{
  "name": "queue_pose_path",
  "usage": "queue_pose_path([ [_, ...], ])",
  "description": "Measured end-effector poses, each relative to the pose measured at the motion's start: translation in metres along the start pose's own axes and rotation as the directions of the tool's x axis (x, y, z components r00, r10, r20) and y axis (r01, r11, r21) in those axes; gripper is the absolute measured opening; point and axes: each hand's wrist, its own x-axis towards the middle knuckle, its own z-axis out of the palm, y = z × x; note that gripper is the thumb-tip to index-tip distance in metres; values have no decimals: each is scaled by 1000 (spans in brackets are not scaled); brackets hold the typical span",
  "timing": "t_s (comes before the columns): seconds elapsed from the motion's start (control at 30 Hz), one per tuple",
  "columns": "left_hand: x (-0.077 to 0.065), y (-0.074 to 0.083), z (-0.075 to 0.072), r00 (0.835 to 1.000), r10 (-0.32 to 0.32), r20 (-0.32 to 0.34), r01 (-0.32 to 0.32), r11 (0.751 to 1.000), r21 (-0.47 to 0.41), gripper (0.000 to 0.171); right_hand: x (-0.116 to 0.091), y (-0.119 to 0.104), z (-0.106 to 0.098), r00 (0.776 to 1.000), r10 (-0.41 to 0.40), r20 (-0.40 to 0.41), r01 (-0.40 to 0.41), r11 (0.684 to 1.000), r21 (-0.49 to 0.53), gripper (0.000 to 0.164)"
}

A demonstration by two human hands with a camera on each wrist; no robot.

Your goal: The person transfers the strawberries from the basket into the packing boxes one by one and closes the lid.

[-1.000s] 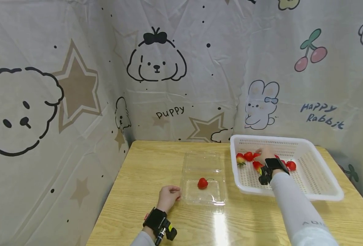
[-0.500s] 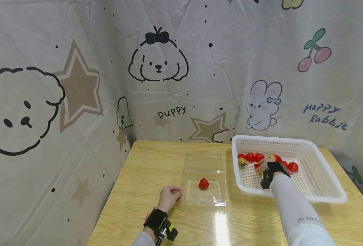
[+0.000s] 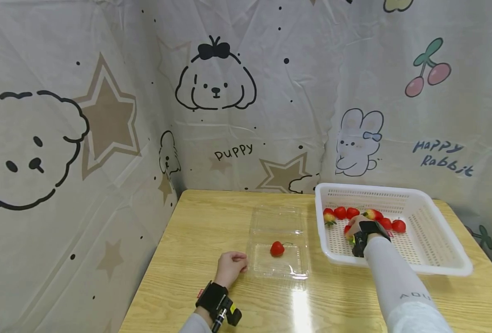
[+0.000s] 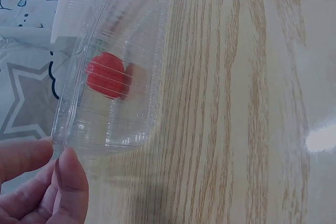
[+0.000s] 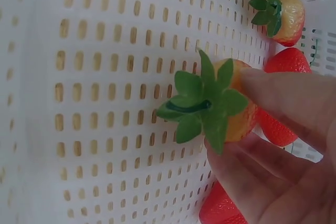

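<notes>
In the head view my left hand point(image 3: 230, 269) is at the left edge of an open, clear plastic clamshell box point(image 3: 260, 264). Thumb and finger pinch the box's rim in the left wrist view. One red fruit point(image 3: 277, 249) with a thin green stem lies inside the box. My right hand point(image 3: 355, 225) reaches into a white perforated basket point(image 3: 443, 245). Seen from the right wrist, thumb and fingers hold a strawberry point(image 5: 240, 121) by its sides, its green leafy cap facing the camera. The hand hides part of that strawberry.
Several other red fruits lie in the basket, among them a yellow-and-red strawberry point(image 3: 328, 216) at its left end and a red one point(image 3: 398, 226) farther right. A patterned cloth point(image 3: 229, 125) hangs behind and left of the wooden table point(image 3: 204, 222).
My right hand has drawn slightly back towards the front of the basket and now holds a strawberry, uncovering fruits behind it. My left hand stays at the box; the view has shifted slightly.
</notes>
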Motion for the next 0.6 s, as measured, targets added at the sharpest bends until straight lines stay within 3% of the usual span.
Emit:
queue_pose_path([
  [0.37, -1, 1, 0, 1000, 10, 0, -10, 1000, -12, 19, 4, 3, -3, 999, -36, 13, 36, 999, 23, 49],
  [0.53, 0, 0, 0, 1000, 9, -1, -9, 1000, -11, 19, 2, -2, -8, 991, -134, -9, 134, 990, 32, 40],
  [0.6, -1, -1, 0, 1000, 14, -2, -14, 1000, -3, 18, 1, -6, -10, 988, -156, -7, 156, 982, 109, 34],
])
